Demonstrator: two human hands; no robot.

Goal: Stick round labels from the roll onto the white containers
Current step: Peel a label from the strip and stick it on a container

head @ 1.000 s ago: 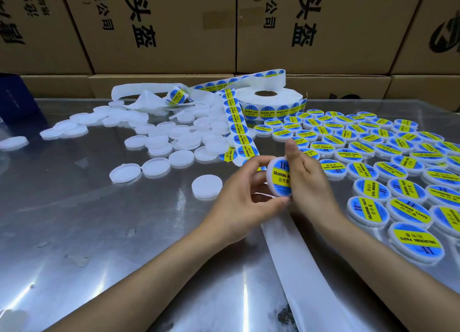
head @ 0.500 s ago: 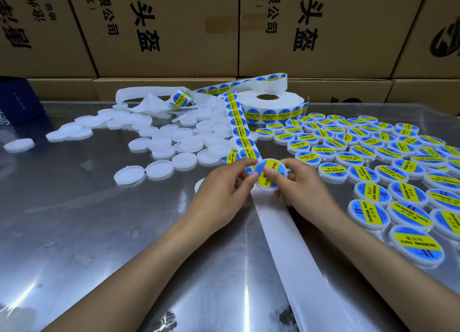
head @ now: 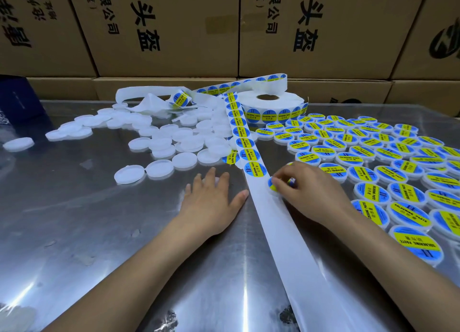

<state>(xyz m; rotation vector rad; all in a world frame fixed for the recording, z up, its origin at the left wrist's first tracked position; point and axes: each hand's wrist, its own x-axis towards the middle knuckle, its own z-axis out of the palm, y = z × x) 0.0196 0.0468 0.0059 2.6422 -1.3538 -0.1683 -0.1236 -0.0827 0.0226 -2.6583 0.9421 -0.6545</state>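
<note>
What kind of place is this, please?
Probably a packing or workshop bench: stacked cardboard boxes behind a metal table, a label roll, and many labelled containers.

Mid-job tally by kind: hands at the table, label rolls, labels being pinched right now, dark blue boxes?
Hands: 2, left hand and right hand
Label roll: 1
Round label in the right hand's grip: 1
Dark blue box: 1
Total: 5
</note>
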